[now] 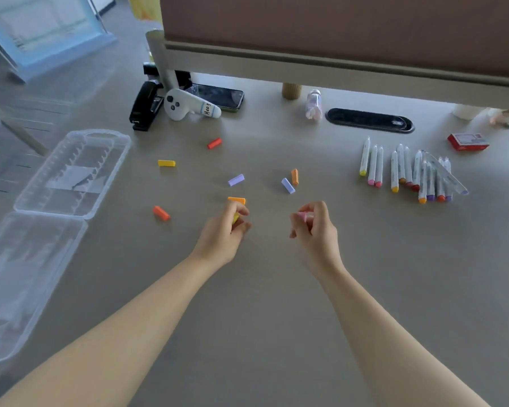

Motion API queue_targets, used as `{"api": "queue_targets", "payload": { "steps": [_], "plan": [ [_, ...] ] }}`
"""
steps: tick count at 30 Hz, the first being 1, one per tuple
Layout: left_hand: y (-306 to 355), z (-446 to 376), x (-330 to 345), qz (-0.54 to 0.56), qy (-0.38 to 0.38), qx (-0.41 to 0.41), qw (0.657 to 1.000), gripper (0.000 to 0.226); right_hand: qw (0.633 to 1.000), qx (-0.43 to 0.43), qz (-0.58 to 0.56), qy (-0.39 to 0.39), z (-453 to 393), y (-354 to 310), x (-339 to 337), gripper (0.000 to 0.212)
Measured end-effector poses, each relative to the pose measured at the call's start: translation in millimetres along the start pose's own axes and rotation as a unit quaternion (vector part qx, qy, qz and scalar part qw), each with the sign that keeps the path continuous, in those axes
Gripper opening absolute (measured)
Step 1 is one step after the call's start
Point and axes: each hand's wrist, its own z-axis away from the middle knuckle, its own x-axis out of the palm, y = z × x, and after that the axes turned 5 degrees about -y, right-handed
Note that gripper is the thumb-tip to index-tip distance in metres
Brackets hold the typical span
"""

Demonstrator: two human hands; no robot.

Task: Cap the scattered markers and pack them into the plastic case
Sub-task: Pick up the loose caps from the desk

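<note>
- Left hand (222, 230) pinches a yellow cap (235, 218); right hand (315, 227) pinches a pink cap (301, 215).
- Risk: mismatched colours on the uncapped markers (406, 174), right of the clear plastic case (71, 171).

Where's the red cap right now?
Head view: the red cap lies far centre-left on the desk, just in front of the white controller and phone.

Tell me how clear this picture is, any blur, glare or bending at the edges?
Head view: centre fairly sharp, so the loose caps like the red cap read clearly; the marker pile is softer. Wide-angle bending curves the clear plastic case and blurs the left edge. Lighting is soft and even, shadows faint; a dim sheen lies on the phone. The left hand and right hand are slightly soft.
</note>
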Motion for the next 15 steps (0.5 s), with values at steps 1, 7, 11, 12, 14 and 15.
{"api": "queue_targets", "payload": {
  "steps": [1,7,11,12,14,15],
  "plan": [
    [-3.3,-0.5,-5.1,-0.017,0.023,0.007,1.000,0.011,1.000,-0.007,0.007,-0.010,-1.6,-2.1,4.0,0.010],
    [-26.0,-3.0,-13.8,-0.211,0.065,-0.033,0.975,0.022,0.997,-0.030,0.064,-0.034,-6.2,1.7,14.6,0.015],
    [-33.5,-6.0,-6.8,-0.242,0.036,-0.103,0.964,0.044,0.993,-0.039,0.106,-0.034,-6.1,9.4,13.5,0.008],
    [-33.9,-7.9,-5.8,-0.250,0.023,-0.103,0.962,0.044,0.992,-0.042,0.111,-0.035,-6.4,10.6,13.4,0.009],
    [-32.4,-11.7,-5.3,-0.258,-0.009,-0.092,0.962,0.038,0.990,-0.043,0.124,-0.043,-8.7,11.0,13.3,0.015],
    [-31.5,-12.5,-6.2,-0.257,-0.021,-0.086,0.962,0.034,0.989,-0.042,0.133,-0.051,-10.6,10.0,14.2,0.017]
  ]
}}
